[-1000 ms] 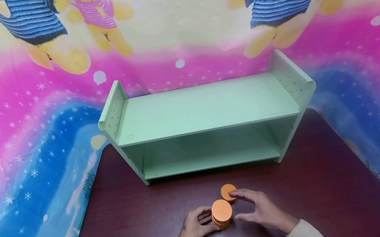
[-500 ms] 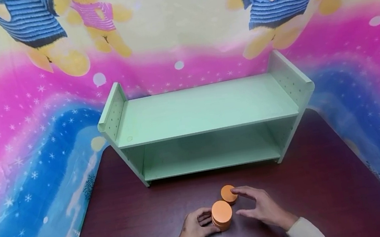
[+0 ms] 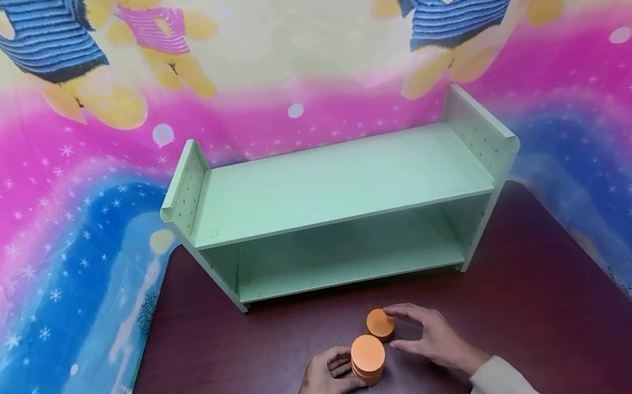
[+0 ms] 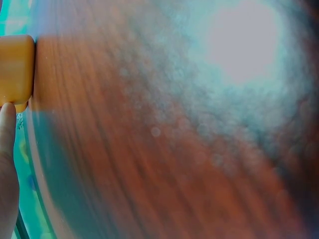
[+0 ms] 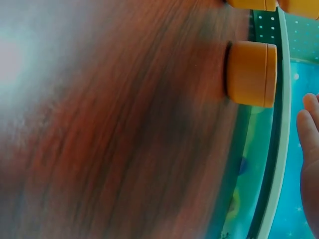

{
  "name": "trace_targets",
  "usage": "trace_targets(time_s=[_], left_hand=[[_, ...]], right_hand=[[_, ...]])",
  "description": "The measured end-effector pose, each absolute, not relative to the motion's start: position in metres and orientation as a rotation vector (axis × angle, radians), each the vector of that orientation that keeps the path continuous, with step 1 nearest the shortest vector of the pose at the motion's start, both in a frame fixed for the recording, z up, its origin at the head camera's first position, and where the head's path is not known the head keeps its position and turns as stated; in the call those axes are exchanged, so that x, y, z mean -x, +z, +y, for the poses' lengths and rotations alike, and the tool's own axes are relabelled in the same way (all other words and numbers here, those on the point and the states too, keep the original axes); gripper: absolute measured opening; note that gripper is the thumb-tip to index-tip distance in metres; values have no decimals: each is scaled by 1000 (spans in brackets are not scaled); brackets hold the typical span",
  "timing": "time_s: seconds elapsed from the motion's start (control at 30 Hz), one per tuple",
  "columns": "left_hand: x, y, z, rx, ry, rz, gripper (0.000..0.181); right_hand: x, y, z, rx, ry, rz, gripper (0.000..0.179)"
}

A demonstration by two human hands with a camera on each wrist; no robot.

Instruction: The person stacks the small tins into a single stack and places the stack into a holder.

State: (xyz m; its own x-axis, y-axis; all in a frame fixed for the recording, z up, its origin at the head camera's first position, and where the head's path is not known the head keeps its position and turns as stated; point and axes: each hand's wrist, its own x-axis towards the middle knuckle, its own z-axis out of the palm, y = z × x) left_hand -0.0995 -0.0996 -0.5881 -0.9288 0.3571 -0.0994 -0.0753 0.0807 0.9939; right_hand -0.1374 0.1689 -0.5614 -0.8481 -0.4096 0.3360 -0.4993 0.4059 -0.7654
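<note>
Two stacked round orange lidded jars (image 3: 368, 354) stand on the dark table (image 3: 208, 376) in the head view. My left hand (image 3: 322, 381) holds them from the left, thumb in front and fingers behind. The left wrist view shows a fingertip against an orange jar (image 4: 15, 69). A single orange jar (image 3: 380, 323) stands just behind and right of the stack; its lid seam shows on this jar (image 5: 251, 73) in the right wrist view. Beside it, my right hand (image 3: 436, 342) has thumb and fingers spread apart, holding nothing. The right wrist view shows a gap between its fingers and that jar.
A pale green two-tier shelf (image 3: 338, 183) stands at the back of the table, beyond the jars. Behind it hangs a printed cloth (image 3: 281, 45) with bears and snowflakes, which also runs along both sides of the table.
My right index fingertip has drawn from over the single jar's lid to its far right edge. The left hand and stacked jars stay in place; the head view shifts slightly.
</note>
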Motion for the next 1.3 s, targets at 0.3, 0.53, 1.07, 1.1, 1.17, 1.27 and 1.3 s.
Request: trace_targets(time_s=[0.3, 0.53, 1.07, 1.1, 1.17, 1.27, 1.3], left_hand=[[97, -588, -100, -274, 1943, 2034, 52], [97, -588, -100, -291, 1946, 2038, 51], [98, -590, -100, -339, 1945, 2057, 51], [99, -590, -100, -341, 1942, 2059, 51], [99, -590, -101, -351, 1935, 2066, 51], [99, -590, -101, -351, 1936, 2064, 50], [99, -590, -101, -347, 1939, 2061, 50]], right_hand=[[140, -567, 163, -775, 1399, -2586, 57], [144, -571, 163, -752, 1333, -2568, 61], [153, -580, 165, -713, 1326, -2627, 62], [153, -581, 165, -712, 1329, -2627, 63], [154, -583, 165, -712, 1330, -2629, 62], [155, -585, 165, -712, 1333, -2637, 62], [155, -585, 165, -713, 1333, -2640, 62]])
